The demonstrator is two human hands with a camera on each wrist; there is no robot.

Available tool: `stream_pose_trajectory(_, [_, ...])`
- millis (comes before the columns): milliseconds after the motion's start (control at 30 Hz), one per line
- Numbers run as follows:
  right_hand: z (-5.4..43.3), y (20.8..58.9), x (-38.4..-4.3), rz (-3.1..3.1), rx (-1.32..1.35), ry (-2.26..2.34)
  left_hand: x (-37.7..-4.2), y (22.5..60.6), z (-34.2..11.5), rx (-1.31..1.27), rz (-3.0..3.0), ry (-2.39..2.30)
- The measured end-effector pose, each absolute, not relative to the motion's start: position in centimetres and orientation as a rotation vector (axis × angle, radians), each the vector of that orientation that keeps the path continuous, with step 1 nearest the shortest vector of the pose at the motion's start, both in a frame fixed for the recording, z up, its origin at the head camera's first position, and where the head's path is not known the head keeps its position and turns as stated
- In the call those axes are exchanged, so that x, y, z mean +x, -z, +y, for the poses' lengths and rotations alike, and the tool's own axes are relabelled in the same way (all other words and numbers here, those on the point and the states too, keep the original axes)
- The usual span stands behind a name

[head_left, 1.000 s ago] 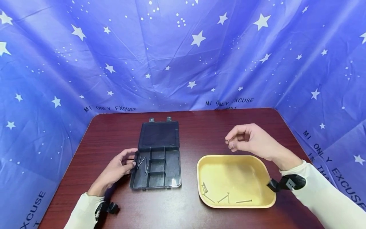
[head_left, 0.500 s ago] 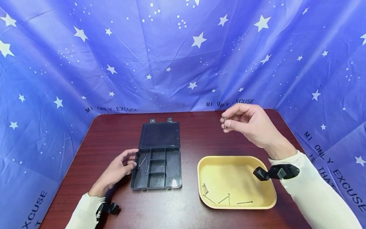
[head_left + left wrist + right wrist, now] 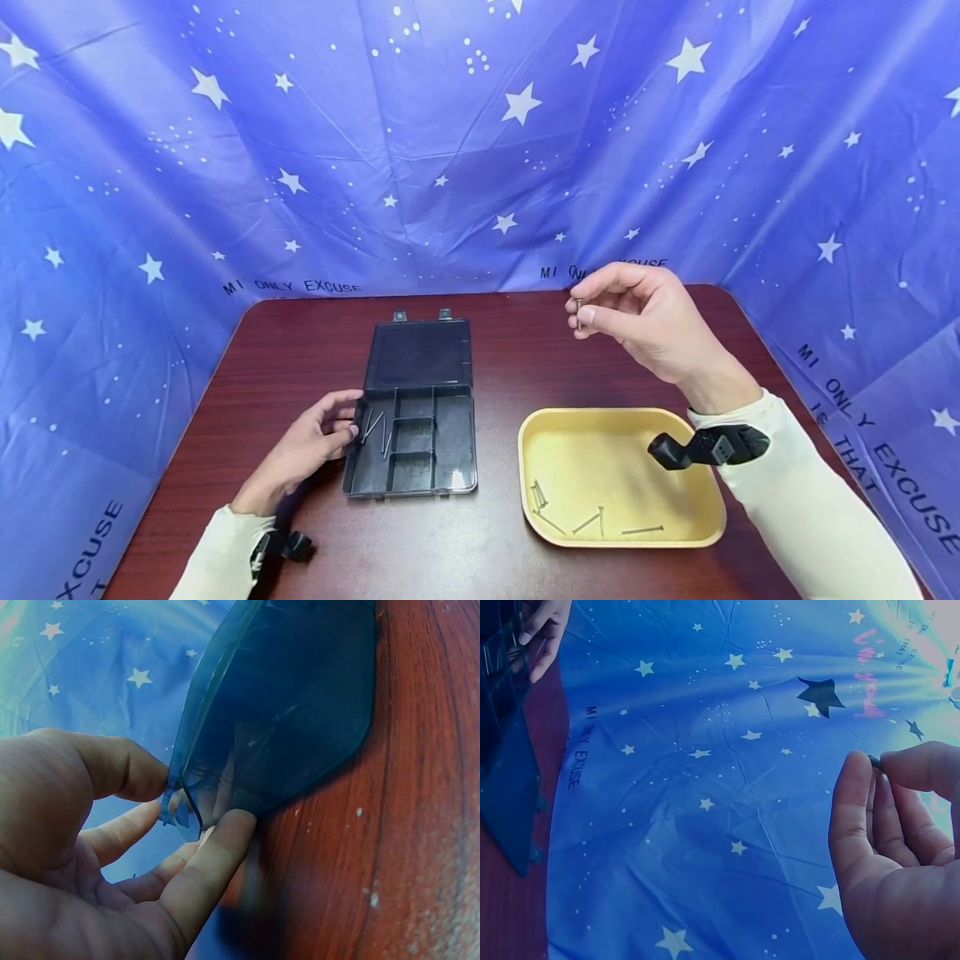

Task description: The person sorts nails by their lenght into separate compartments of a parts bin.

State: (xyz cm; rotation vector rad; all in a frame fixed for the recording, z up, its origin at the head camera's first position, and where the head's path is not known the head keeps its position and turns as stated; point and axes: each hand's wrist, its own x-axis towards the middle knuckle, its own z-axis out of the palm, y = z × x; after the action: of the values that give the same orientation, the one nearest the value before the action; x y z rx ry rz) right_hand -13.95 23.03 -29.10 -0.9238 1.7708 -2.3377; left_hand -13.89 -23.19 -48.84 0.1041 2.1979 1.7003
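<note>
Your right hand (image 3: 648,325) pinches a nail (image 3: 579,315) between thumb and fingertips, gap closed down to its thickness, holding it roughly upright in the air past the yellow tray (image 3: 622,450), where more nails (image 3: 642,529) lie along the near side. Your left hand (image 3: 307,442) grips the left edge of the open black box (image 3: 453,437), whose long left compartment holds a few loose nails

Starry blue cloth (image 3: 450,133) behind table (image 3: 497,467)
</note>
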Motion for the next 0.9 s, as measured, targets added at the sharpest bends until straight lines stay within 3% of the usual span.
stream_pose_trajectory(433, [19.9,29.8,-14.5,1.767,-0.889,2.283,-14.0,48.7,-23.1,0.124,2.195,-1.705])
stream_pose_trajectory(900, [13.1,32.6,-15.3,1.671,-0.685,2.182,-13.9,48.9,-23.3,0.126,2.194,-1.709])
